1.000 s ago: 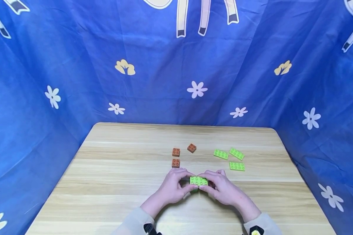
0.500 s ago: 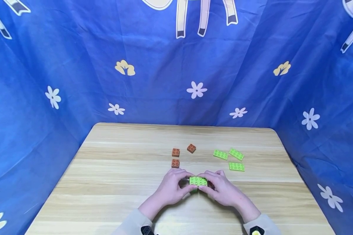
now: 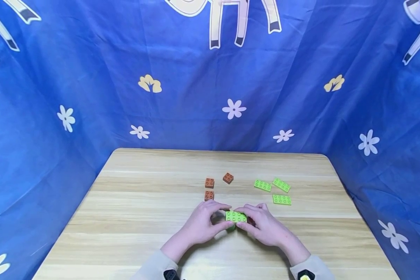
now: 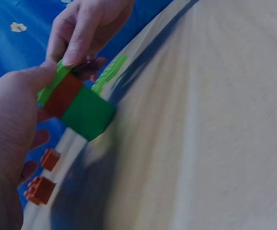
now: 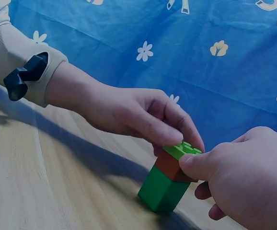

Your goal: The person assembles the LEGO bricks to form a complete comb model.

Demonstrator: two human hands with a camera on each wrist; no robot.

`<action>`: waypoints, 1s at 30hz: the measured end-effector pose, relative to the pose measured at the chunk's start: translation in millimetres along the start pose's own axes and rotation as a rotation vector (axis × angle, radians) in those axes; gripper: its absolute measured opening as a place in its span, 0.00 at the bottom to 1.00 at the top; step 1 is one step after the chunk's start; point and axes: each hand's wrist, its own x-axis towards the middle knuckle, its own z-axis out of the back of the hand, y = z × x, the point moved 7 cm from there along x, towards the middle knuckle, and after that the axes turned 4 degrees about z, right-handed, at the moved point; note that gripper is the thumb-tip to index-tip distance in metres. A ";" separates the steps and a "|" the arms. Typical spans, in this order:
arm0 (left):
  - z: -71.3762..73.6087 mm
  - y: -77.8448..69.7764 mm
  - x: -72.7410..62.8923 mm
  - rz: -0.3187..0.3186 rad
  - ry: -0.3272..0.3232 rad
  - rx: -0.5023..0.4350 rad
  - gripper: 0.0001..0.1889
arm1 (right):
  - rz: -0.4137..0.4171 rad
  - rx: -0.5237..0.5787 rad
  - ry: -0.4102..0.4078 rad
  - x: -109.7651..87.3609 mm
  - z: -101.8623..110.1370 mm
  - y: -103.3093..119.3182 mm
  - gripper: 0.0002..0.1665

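Observation:
A small stack stands on the table in front of me: a dark green brick (image 5: 162, 189) at the bottom, a reddish-brown brick (image 5: 171, 166) on it, and a light green studded plate (image 3: 236, 216) on top. My left hand (image 3: 201, 223) pinches the plate's left end, thumb along the near edge and index finger at the far edge. At the other end my right hand (image 3: 266, 225) grips the plate between thumb and fingers. Both thumbs nearly meet along the near side. From above, the plate hides most of the bricks under it.
Behind my left hand lie three loose reddish-brown bricks, one nearest the hand (image 3: 209, 195), another (image 3: 209, 182) behind it, a third (image 3: 228, 178) turned askew. Three light green plates (image 3: 282, 199) lie farther right. A blue patterned curtain (image 3: 182, 116) encloses the wooden table (image 3: 133, 202).
My left wrist has shifted slightly left, and its index finger has lifted a little off the plate's far edge. The head view has tipped slightly upward. The right hand stays put.

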 end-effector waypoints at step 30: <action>22.9 72.4 22.5 0.151 -0.016 0.204 0.32 | 0.021 -0.054 0.009 1.4 0.8 3.3 0.22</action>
